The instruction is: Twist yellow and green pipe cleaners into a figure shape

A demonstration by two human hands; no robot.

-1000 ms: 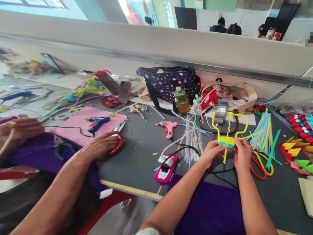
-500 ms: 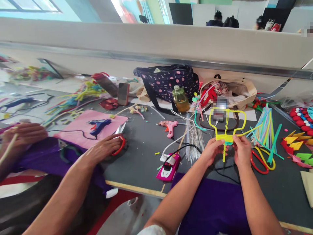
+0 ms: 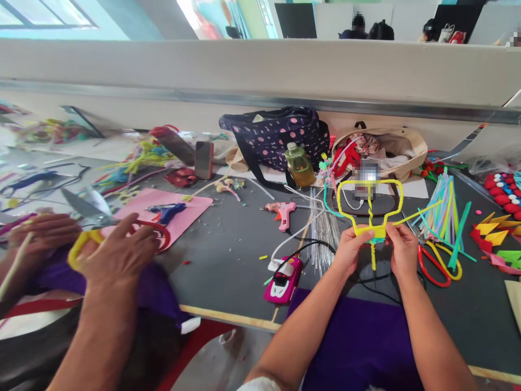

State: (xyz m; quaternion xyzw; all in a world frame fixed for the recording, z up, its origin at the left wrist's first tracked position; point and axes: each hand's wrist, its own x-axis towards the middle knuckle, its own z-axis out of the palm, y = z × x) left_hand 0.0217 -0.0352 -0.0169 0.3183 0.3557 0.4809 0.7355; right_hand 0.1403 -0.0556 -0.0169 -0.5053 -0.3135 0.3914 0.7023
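My left hand (image 3: 350,251) and my right hand (image 3: 402,248) are held close together over the dark table (image 3: 228,244). Both pinch the wrapped middle of a yellow pipe-cleaner frame (image 3: 375,232). Its two loops rise above my fingers and a short yellow tail hangs below them. A turquoise strand shows in the wrap. To the left, a co-worker's hand (image 3: 118,255) holds scissors with a red and a yellow handle (image 3: 157,232), blades pointing left. The co-worker's other hand (image 3: 40,233) rests on purple cloth.
Near my hands lie red-and-yellow scissors (image 3: 437,266), a bundle of coloured pipe cleaners (image 3: 443,209), a pink glue gun (image 3: 283,210), a pink car-shaped object (image 3: 284,278) and thin wires (image 3: 323,228). A polka-dot bag (image 3: 280,136), a bottle (image 3: 300,165) and a beige bag (image 3: 401,149) stand behind. Purple cloth (image 3: 358,342) covers the near edge.
The co-worker's hand has picked the scissors off the table and drawn them left and nearer. My hands have kept their pinch on the yellow frame, shifting only slightly.
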